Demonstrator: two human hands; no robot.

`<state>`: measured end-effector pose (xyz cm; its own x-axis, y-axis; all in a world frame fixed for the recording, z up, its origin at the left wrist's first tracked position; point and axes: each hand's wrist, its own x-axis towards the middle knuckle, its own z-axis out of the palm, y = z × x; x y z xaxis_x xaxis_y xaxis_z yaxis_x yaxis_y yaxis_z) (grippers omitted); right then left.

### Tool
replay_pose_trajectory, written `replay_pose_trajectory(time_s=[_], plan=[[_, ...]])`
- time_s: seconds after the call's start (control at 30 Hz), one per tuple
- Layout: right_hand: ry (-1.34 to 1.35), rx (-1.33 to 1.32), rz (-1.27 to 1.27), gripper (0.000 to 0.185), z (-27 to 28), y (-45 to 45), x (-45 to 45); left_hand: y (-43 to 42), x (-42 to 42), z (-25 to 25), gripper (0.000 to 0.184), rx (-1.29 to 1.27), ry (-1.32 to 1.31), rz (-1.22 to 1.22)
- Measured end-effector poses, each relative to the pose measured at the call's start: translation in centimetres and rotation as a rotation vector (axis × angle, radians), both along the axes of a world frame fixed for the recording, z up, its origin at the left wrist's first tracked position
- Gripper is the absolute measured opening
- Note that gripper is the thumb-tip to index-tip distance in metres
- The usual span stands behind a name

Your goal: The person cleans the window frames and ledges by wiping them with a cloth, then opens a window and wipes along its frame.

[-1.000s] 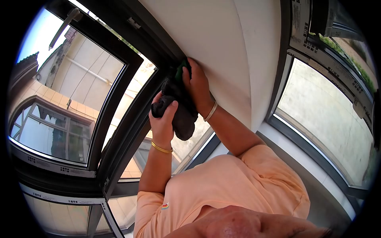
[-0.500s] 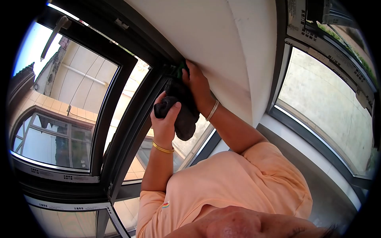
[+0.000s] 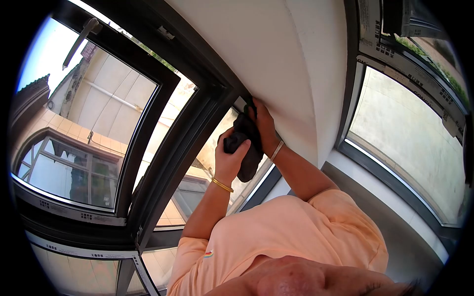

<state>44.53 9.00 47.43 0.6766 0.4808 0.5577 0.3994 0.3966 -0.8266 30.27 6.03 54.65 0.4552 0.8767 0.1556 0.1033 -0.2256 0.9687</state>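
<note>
A black cloth (image 3: 251,165) is bunched up between my two hands, its rounded end hanging below them. My left hand (image 3: 230,160), a yellow bangle at its wrist, is closed around a folded part, thumb on top. Higher up, my right hand (image 3: 265,129), wearing pale bangles, presses the upper part of the cloth against the dark window frame (image 3: 224,96) where it meets the white wall. Most of the right fingers are hidden behind the cloth and frame edge.
An open window sash (image 3: 148,123) with a handle (image 3: 81,42) stands at the left. The white wall (image 3: 291,84) runs along my right hand. Another taped window frame (image 3: 395,172) is at the right. A building with tiled walls shows outside.
Both hands and the cloth appear farther right and slightly lower in view, along the frame by the wall. The window and sash have also shifted a little right as my view moved.
</note>
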Motion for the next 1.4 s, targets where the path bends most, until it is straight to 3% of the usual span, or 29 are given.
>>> replay_pose_trajectory(time_s=[0.17,0.57,0.63,0.77,0.83,0.9,1.03,1.1,1.2,1.4], plan=[[-0.050,0.066,-0.028,0.034,4.0,0.8,0.3,-0.1,-0.3,3.3,0.057,0.111,-0.030,0.004],[-0.249,0.557,0.011,0.035,35.0,2.4,1.7,0.0,0.2,26.8,0.050,0.442,-0.512,-0.031],[-0.293,0.591,-0.001,0.035,39.7,3.1,1.9,0.6,0.6,30.6,0.039,0.481,-0.563,-0.038],[-0.373,0.633,-0.133,0.035,48.3,3.6,1.9,2.9,0.7,37.8,0.026,0.555,-0.610,-0.077],[-0.384,0.665,-0.162,0.035,52.3,4.5,1.9,3.8,0.7,41.4,0.030,0.591,-0.622,-0.117],[-0.412,0.850,-0.334,0.021,56.2,6.0,2.1,4.7,0.7,44.6,0.035,0.589,-0.604,-0.178],[-0.443,0.835,-0.342,0.022,62.9,6.4,2.5,5.9,0.9,50.4,0.046,0.705,-0.596,-0.188],[-0.483,0.826,-0.231,0.024,66.4,5.9,2.7,6.6,1.1,54.1,0.032,0.757,-0.587,-0.243],[-0.489,0.736,-0.252,0.027,71.1,5.5,2.9,6.7,1.4,58.4,0.030,0.753,-0.575,-0.283],[-0.519,0.628,-0.316,0.023,74.1,5.8,4.5,6.9,2.9,62.0,0.034,0.793,-0.513,-0.216]])
